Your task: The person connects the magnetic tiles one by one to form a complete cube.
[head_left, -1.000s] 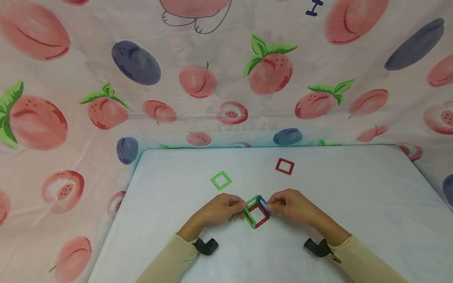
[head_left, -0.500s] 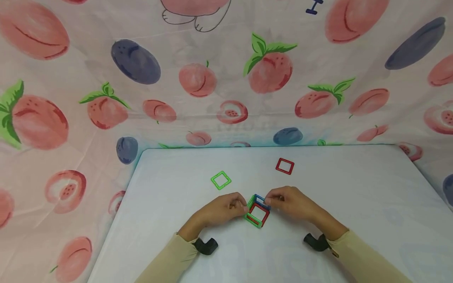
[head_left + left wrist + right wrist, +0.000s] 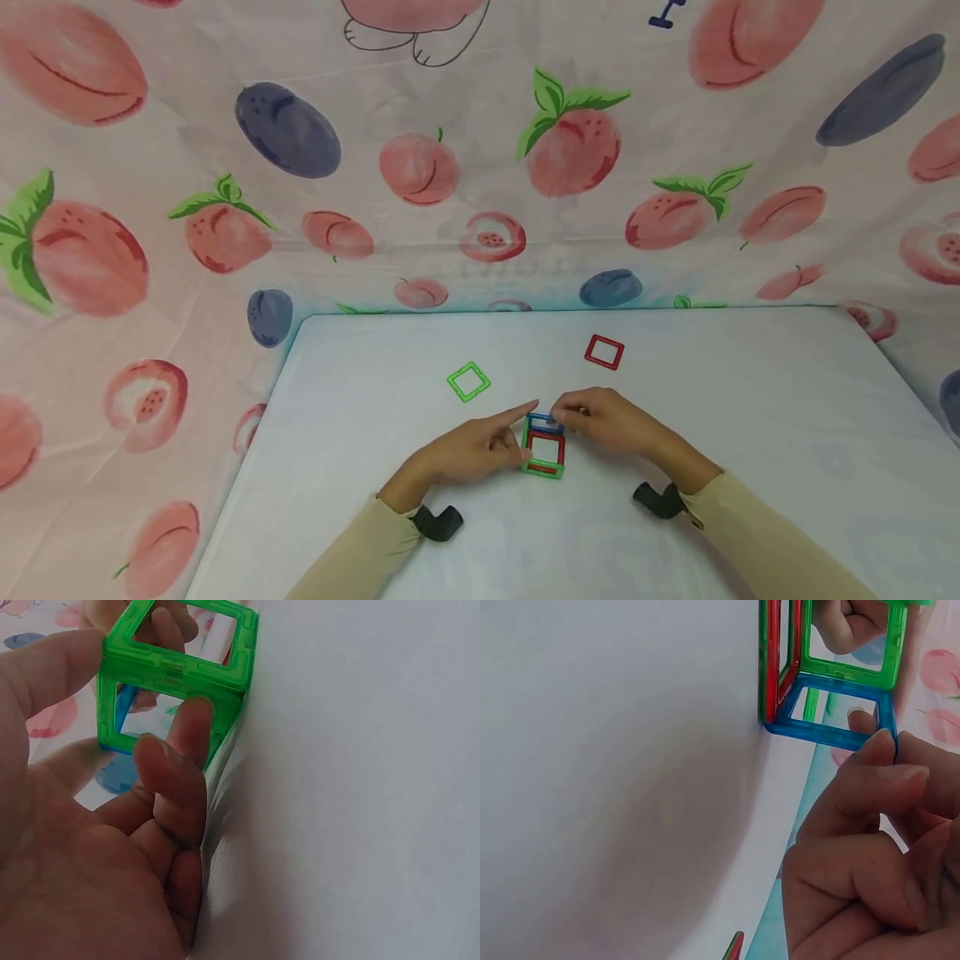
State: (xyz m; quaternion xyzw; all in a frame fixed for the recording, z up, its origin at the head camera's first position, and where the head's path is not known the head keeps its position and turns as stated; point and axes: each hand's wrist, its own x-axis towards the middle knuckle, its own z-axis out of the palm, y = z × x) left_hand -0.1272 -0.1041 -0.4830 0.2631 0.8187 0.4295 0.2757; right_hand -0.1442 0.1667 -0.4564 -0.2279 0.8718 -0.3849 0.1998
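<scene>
An open box of square magnetic tiles stands on the table: a red tile [image 3: 562,450] as its base, green tiles [image 3: 176,667] on the left and near sides, and a blue tile [image 3: 821,736] on the far side. My left hand [image 3: 468,450] holds the green left side, thumb at the near corner and index finger stretched along to the far corner. Its other fingers bend against the green tile in the left wrist view. With thumb and fingertips, my right hand [image 3: 611,421] pinches the blue tile's outer corner.
On the white table [image 3: 360,375], a loose green square tile [image 3: 452,382] lies behind the left hand. A loose red square tile [image 3: 588,351] lies farther back to the right. A fruit-patterned cloth [image 3: 480,100] hangs behind the table.
The tile box has turned so its sides sit squarer to the head view. My left index finger has straightened along the green side. My right hand has moved slightly left and away with the blue tile.
</scene>
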